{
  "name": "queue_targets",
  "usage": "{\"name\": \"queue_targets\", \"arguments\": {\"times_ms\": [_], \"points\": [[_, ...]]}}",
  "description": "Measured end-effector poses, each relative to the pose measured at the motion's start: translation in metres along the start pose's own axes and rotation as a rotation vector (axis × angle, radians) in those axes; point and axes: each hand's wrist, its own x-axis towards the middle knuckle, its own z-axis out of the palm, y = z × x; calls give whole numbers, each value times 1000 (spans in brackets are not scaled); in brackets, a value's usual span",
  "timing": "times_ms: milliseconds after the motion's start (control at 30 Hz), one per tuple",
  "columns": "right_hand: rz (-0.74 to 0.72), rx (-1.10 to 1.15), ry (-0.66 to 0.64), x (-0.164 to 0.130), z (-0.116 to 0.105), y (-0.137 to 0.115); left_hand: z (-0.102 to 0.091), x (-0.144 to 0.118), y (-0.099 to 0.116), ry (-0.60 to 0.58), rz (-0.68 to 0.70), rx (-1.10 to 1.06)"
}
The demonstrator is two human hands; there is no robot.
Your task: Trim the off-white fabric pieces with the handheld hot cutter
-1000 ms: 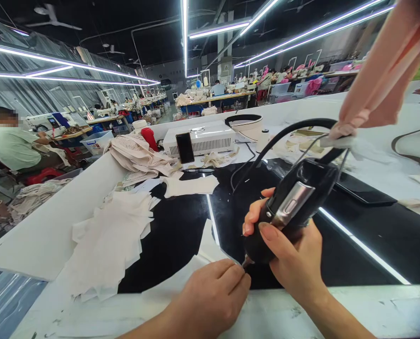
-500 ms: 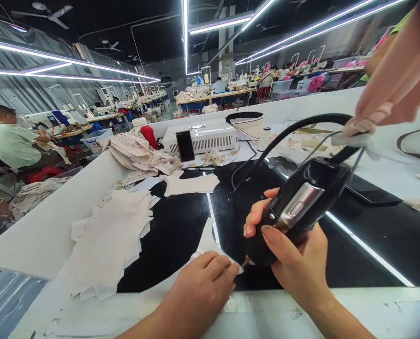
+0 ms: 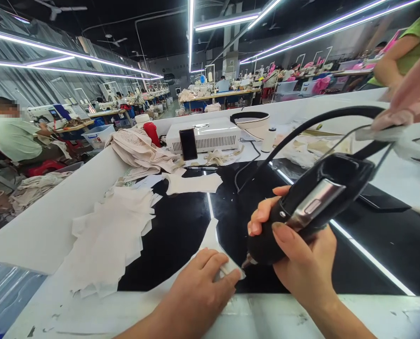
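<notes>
My right hand [image 3: 307, 263] wraps around a black corded hand tool [image 3: 287, 221] with a silver switch plate and a small metal tip. The tool leans, its tip pointing down and left, right beside the corner of a white cut fabric piece [image 3: 210, 238]. I cannot tell whether tip and cloth touch. My left hand [image 3: 201, 287] presses that fabric against the black glossy tabletop [image 3: 174, 226], thumb and fingers closed on its near corner. Part of the piece is hidden under this hand. Farther back lies another white fabric piece [image 3: 194, 182].
Layered white fabric pieces [image 3: 107, 240] lie on the left. A phone [image 3: 188, 143] leans against a white vented box [image 3: 217, 134], near a beige heap of cloth [image 3: 135, 148]. The tool's thick cable [image 3: 312, 115] arches across the right side. A co-worker [image 3: 407, 56] stands at far right.
The tool has shifted slightly right with my right hand and leans more. My left thumb and forefinger have spread a little at the fabric corner. More of the co-worker at right shows.
</notes>
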Motion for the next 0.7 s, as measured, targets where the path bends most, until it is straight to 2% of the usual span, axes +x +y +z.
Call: {"name": "queue_targets", "arguments": {"times_ms": [433,700], "points": [[6,9,17,5,8,2,-8,8,3,-13,-14,-9],[11,-19,-14,3,6,5,-2,4,2,28,-47,-41]]}}
